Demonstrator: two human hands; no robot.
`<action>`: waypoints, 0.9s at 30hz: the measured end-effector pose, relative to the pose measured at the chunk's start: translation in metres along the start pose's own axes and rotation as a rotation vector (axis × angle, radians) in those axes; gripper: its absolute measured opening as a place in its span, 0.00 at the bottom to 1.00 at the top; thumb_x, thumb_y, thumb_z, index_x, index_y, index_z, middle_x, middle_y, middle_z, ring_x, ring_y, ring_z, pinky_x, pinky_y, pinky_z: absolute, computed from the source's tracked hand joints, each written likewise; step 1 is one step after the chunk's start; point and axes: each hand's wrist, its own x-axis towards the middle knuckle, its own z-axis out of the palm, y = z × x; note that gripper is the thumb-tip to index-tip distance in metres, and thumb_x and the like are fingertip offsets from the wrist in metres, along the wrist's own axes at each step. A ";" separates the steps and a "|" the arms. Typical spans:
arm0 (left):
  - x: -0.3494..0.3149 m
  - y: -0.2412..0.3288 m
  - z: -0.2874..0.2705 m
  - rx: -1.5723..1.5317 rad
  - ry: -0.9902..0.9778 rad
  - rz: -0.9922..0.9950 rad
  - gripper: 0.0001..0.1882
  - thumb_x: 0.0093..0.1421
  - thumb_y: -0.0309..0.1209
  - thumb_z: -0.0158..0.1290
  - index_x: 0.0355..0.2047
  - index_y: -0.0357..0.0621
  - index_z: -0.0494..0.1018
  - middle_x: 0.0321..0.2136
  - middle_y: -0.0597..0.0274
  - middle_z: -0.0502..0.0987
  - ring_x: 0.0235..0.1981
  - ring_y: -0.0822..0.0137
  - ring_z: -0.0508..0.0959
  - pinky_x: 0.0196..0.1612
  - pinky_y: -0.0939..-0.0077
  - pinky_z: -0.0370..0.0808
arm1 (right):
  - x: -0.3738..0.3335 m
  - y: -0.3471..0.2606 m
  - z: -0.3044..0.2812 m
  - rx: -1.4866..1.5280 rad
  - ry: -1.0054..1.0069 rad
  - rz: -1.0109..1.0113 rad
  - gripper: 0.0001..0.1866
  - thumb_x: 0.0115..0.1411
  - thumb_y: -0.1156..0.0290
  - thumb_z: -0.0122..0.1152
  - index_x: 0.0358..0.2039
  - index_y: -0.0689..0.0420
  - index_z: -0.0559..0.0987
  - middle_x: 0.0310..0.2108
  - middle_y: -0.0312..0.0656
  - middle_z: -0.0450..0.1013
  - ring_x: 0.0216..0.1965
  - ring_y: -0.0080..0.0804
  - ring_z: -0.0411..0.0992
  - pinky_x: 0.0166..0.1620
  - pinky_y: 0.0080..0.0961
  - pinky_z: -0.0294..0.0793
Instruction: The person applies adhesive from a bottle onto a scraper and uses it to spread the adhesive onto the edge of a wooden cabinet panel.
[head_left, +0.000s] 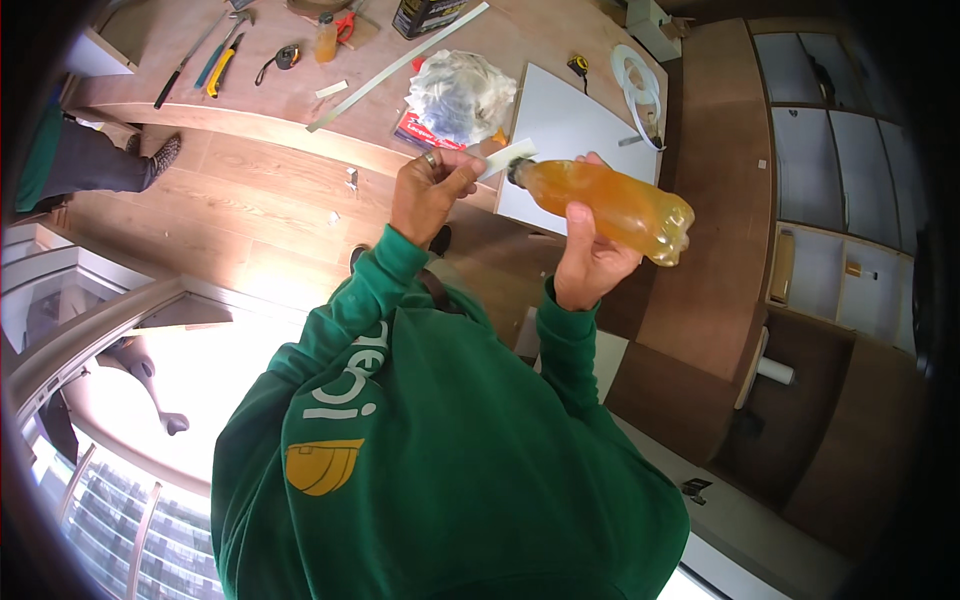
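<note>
A short white strip [510,156] is pinched between the thumb and fingers of my left hand [430,192], its free end pointing up and to the right. My right hand [592,258] grips a clear plastic bottle [625,205] of amber liquid, lying nearly level. The bottle's dark cap [517,171] is at the strip's end; whether they touch I cannot tell. Beneath both hands and beyond them lies a white panel [570,115] on the workbench [390,110]. A crumpled plastic bag [462,95] sits left of the panel, on a red and blue box [425,130].
A tape measure [578,66] and a white coil of banding [632,72] lie at the far right of the bench. Leftward are a long strip [400,65], red scissors [345,27], a small amber bottle [326,40] and a yellow knife [225,66]. Another person [95,160] stands at left.
</note>
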 end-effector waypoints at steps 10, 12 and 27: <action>-0.007 0.001 0.005 -0.150 -0.140 -0.031 0.11 0.66 0.32 0.55 0.41 0.37 0.77 0.32 0.64 0.79 0.34 0.75 0.78 0.42 0.79 0.76 | -0.004 0.006 0.011 0.055 -0.048 -0.008 0.22 0.60 0.82 0.57 0.55 0.69 0.68 0.53 0.60 0.72 0.54 0.43 0.73 0.58 0.40 0.72; -0.007 0.001 0.004 -0.166 -0.165 -0.028 0.11 0.67 0.33 0.54 0.42 0.37 0.77 0.33 0.64 0.79 0.35 0.75 0.78 0.44 0.79 0.76 | 0.001 0.008 0.008 0.016 -0.057 -0.002 0.22 0.60 0.82 0.57 0.55 0.69 0.68 0.53 0.60 0.72 0.54 0.43 0.73 0.58 0.40 0.71; -0.003 0.006 0.009 -0.328 -0.220 -0.173 0.13 0.69 0.33 0.51 0.47 0.35 0.75 0.36 0.62 0.79 0.39 0.74 0.79 0.46 0.79 0.77 | 0.018 -0.001 0.006 0.106 -0.024 0.114 0.16 0.57 0.81 0.64 0.46 0.67 0.77 0.49 0.50 0.75 0.56 0.42 0.72 0.58 0.37 0.69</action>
